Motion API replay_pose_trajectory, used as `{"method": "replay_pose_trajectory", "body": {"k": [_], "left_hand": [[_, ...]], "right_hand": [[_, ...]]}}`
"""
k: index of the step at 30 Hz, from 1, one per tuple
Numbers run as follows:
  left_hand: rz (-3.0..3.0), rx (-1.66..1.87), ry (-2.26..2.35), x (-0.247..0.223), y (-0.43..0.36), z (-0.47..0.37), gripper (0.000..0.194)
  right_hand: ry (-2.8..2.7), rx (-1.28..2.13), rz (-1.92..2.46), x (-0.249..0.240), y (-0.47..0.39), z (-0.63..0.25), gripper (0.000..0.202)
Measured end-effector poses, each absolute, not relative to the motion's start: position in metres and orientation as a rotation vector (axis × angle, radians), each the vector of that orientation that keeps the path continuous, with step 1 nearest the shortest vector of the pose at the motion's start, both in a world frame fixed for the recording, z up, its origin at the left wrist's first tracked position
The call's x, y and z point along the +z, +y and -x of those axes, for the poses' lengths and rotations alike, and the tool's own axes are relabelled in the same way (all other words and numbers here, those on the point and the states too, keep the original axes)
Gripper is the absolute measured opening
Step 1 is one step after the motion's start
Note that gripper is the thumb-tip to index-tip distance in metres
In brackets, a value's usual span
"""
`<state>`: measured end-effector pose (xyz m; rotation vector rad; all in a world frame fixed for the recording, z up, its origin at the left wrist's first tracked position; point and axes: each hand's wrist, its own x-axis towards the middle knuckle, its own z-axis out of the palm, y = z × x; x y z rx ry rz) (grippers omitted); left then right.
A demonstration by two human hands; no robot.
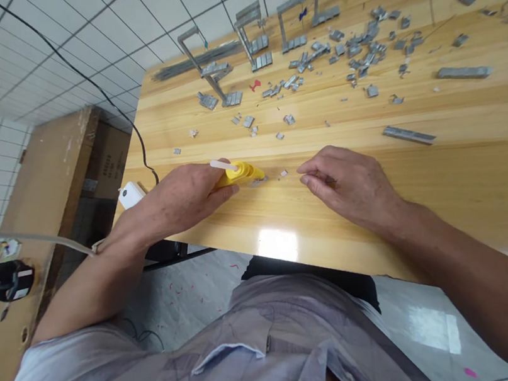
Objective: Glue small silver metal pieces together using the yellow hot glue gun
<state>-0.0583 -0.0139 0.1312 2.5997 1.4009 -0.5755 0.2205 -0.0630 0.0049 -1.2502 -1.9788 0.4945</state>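
My left hand [194,193] is wrapped round a yellow hot glue gun [242,172] with a pale glue stick [223,165] poking out of its back. The gun's tip points right, low over the wooden table. A small pale piece [284,173] lies on the wood between the gun and my right hand [343,183]. The thumb and forefinger of my right hand are close together in a pinch; whatever is between them, if anything, is too small to name.
Several metal stands [262,60] line the tiled wall. Many small grey metal pieces [364,50] are scattered at the back of the table [472,183]. Two grey bars [464,72] lie to the right. A white device [131,195] and a black cable [142,145] are by the left edge.
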Motion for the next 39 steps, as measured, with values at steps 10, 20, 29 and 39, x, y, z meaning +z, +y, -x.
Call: {"method": "replay_pose_trajectory", "body": {"k": [10,20,29,39], "left_hand": [[-2.536,-0.739,1.337,0.14,-0.014,0.05,0.027],[-2.534,-0.749,1.321,0.138,-0.014,0.052,0.03],[-2.462,-0.826,1.36,0.143,-0.012,0.045,0.028],[-2.367,-0.849,1.436,0.15,0.002,0.039,0.035]], "right_hand": [[-2.009,0.403,1.212,0.003,-0.063,-0.221,0.017],[-2.02,0.413,1.217,0.003,-0.063,-0.221,0.018],[-2.029,0.417,1.224,0.004,-0.064,-0.22,0.019],[-2.031,0.439,1.224,0.004,-0.063,-0.221,0.019]]}}
